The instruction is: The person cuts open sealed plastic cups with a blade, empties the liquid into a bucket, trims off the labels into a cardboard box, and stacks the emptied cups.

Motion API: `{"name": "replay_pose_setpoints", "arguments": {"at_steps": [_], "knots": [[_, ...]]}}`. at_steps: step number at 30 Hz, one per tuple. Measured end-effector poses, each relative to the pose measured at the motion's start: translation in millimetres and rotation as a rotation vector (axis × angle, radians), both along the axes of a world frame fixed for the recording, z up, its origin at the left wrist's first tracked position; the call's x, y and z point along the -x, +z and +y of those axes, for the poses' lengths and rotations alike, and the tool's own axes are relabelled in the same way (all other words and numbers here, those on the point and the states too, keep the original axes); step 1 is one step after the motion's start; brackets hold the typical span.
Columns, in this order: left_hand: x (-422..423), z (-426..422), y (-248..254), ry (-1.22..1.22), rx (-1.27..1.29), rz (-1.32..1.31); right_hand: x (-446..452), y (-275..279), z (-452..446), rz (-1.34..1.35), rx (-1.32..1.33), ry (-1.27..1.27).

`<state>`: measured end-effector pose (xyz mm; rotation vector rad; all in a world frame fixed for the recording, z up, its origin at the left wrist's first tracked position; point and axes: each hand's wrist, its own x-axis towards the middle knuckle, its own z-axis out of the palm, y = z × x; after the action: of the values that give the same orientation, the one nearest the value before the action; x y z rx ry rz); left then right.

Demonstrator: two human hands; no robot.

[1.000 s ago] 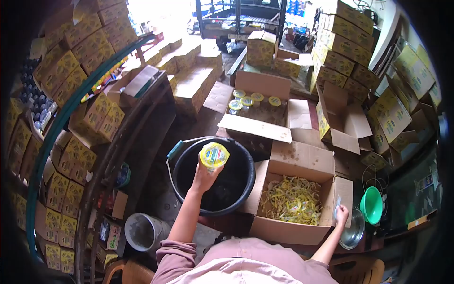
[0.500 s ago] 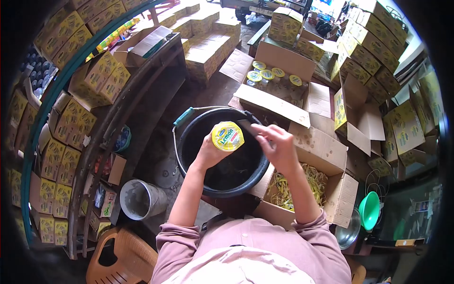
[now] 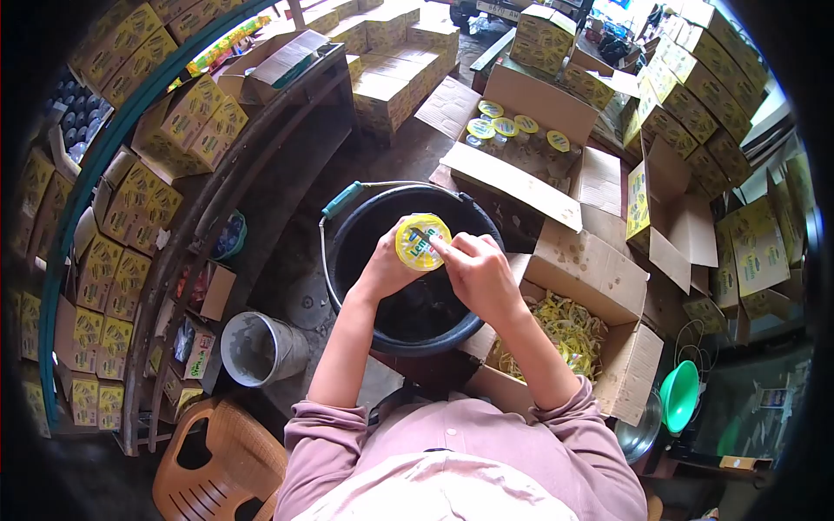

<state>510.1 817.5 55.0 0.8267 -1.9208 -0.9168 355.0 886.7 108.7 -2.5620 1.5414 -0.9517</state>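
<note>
My left hand (image 3: 388, 269) is wrapped round a sealed drink cup (image 3: 412, 253) with a yellow-and-white lid printed "Lemon". It holds the cup lid-up over a large black bucket (image 3: 347, 295). My right hand (image 3: 480, 276) is closed on a small knife (image 3: 420, 234); the blade lies across the lid and its handle is hidden in my fingers. Whether the blade has pierced the lid, I cannot tell. Below my right forearm, an open cardboard box (image 3: 629, 365) contains yellow and clear strips (image 3: 565, 334).
Beyond the bucket, an open carton (image 3: 512, 182) holds several yellow-lidded cups (image 3: 504, 127). A grey pail (image 3: 291, 354) and brown plastic chair (image 3: 217, 451) stand at left. Green bowl (image 3: 678, 395) at right. Stacked yellow cartons (image 3: 122, 269) line the left shelves.
My right hand has moved left and down, bringing the knife from beside the cup onto its lid. My left hand still holds the cup. The view has shifted slightly.
</note>
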Motion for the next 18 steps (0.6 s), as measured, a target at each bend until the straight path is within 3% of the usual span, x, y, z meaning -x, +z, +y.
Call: {"name": "replay_pose_setpoints", "arguments": {"at_steps": [18], "knots": [[-2.0,0.6,0.0,0.032,0.003,0.006,16.6,-1.1,23.2,0.184,-0.070,-0.029]]}}
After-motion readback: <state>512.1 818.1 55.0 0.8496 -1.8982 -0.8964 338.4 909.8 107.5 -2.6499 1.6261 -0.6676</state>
